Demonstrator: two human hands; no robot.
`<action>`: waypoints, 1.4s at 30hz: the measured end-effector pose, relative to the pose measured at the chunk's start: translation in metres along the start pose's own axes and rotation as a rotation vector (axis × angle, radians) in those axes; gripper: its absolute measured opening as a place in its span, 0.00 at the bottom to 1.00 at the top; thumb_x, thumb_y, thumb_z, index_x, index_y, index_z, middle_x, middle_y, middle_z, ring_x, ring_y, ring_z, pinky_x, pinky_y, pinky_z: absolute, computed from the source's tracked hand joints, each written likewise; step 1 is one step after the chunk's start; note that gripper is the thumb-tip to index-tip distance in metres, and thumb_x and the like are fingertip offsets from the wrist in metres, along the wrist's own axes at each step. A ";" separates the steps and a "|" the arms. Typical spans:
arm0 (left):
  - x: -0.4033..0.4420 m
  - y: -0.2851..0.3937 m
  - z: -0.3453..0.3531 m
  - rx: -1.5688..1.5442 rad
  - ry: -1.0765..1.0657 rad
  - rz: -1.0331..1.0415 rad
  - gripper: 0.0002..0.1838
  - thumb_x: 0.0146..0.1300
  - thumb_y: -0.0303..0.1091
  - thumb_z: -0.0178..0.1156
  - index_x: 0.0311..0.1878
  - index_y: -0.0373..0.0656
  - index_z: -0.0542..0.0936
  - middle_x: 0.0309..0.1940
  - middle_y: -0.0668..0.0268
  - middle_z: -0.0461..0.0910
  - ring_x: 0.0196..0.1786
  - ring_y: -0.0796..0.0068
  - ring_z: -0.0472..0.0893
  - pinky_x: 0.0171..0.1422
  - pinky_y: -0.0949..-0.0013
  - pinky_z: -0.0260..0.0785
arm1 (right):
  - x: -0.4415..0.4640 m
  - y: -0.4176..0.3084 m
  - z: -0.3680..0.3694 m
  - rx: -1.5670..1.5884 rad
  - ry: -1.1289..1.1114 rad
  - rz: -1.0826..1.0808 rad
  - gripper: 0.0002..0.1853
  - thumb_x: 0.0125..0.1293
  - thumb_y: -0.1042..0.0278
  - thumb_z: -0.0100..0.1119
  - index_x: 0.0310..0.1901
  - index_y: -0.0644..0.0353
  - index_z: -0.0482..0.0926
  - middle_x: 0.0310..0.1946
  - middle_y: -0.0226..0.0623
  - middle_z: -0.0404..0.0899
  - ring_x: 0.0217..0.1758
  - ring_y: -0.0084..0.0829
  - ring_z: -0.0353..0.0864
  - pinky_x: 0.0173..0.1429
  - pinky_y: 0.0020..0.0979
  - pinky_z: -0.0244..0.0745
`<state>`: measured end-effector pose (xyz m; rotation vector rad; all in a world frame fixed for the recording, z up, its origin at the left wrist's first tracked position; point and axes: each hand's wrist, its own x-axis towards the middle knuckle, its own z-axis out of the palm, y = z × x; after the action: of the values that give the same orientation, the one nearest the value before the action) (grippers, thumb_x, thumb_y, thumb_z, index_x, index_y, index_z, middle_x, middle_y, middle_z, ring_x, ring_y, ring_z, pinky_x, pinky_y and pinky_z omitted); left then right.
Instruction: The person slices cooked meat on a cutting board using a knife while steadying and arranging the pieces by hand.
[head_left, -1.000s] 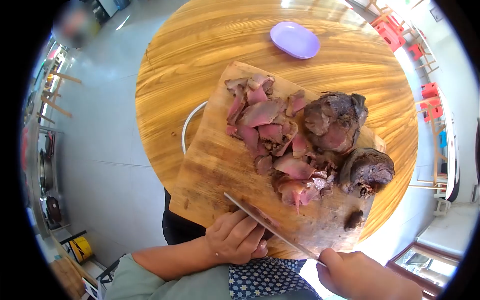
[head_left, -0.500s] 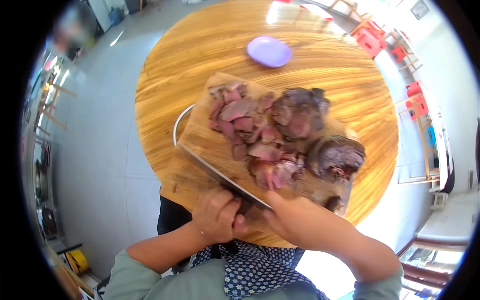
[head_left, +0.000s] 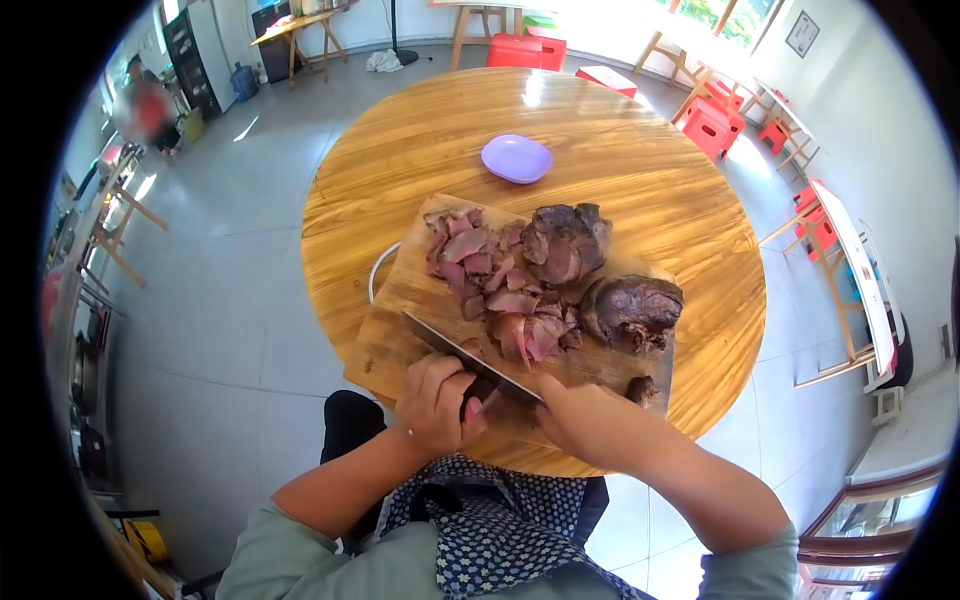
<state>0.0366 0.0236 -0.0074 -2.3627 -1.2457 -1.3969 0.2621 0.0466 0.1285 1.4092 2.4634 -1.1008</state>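
A wooden cutting board [head_left: 400, 300] lies at the near side of the round table. My right hand [head_left: 585, 420] is closed round the handle end of a knife [head_left: 438, 340], whose long blade points to the upper left. Just below the blade, my left hand [head_left: 435, 405] grips a dark piece of meat [head_left: 480, 388], mostly hidden by the fingers. Beyond the blade lie a heap of sliced pink meat [head_left: 470, 255] and a cut chunk [head_left: 530, 333]. Two large dark pieces of meat [head_left: 565, 243] and a small dark scrap [head_left: 641, 388] sit farther right on the board.
A purple plate [head_left: 516, 159] stands on the round wooden table [head_left: 400, 140] beyond the board. A white curved rim [head_left: 376, 272] shows at the board's left edge. Red stools [head_left: 708, 125] and side tables line the room. A person [head_left: 152, 110] stands far left.
My view has tilted up, bringing more of the room into sight. Both hands keep their holds, with the knife still lying along the piece of meat.
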 end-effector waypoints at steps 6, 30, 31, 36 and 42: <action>0.006 -0.002 -0.005 -0.022 0.030 -0.002 0.17 0.57 0.34 0.63 0.49 0.37 0.77 0.47 0.53 0.75 0.50 0.48 0.78 0.56 0.53 0.72 | 0.037 0.002 -0.027 0.198 0.142 -0.125 0.15 0.77 0.61 0.52 0.52 0.66 0.68 0.27 0.52 0.81 0.23 0.47 0.80 0.29 0.44 0.75; 0.000 -0.003 -0.009 -0.066 -0.078 -0.048 0.20 0.57 0.40 0.70 0.47 0.39 0.78 0.45 0.55 0.75 0.44 0.53 0.77 0.50 0.55 0.75 | -0.046 0.020 -0.032 0.100 -0.088 0.103 0.15 0.76 0.56 0.57 0.43 0.61 0.69 0.25 0.53 0.81 0.31 0.61 0.81 0.35 0.55 0.74; 0.001 -0.003 -0.010 -0.050 -0.080 -0.051 0.20 0.56 0.40 0.70 0.47 0.40 0.78 0.45 0.55 0.75 0.44 0.53 0.77 0.50 0.55 0.75 | -0.044 0.020 -0.033 0.106 -0.091 0.101 0.15 0.76 0.56 0.57 0.43 0.61 0.69 0.25 0.53 0.81 0.31 0.61 0.81 0.35 0.55 0.74; 0.000 -0.003 -0.009 -0.051 -0.074 -0.054 0.21 0.56 0.41 0.71 0.48 0.40 0.78 0.45 0.56 0.75 0.44 0.53 0.77 0.50 0.55 0.76 | -0.034 0.014 -0.040 0.101 -0.211 0.097 0.15 0.77 0.56 0.52 0.46 0.61 0.67 0.25 0.53 0.81 0.32 0.61 0.82 0.37 0.55 0.75; -0.006 -0.004 -0.008 -0.083 -0.055 -0.074 0.22 0.56 0.42 0.71 0.49 0.40 0.78 0.45 0.58 0.76 0.45 0.53 0.79 0.51 0.56 0.76 | 0.003 0.003 -0.038 0.093 -0.249 0.007 0.12 0.76 0.61 0.51 0.46 0.62 0.67 0.27 0.56 0.81 0.33 0.62 0.82 0.37 0.55 0.76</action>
<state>0.0276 0.0189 -0.0088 -2.4493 -1.3268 -1.4406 0.2720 0.0733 0.1534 1.2178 2.2589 -1.3157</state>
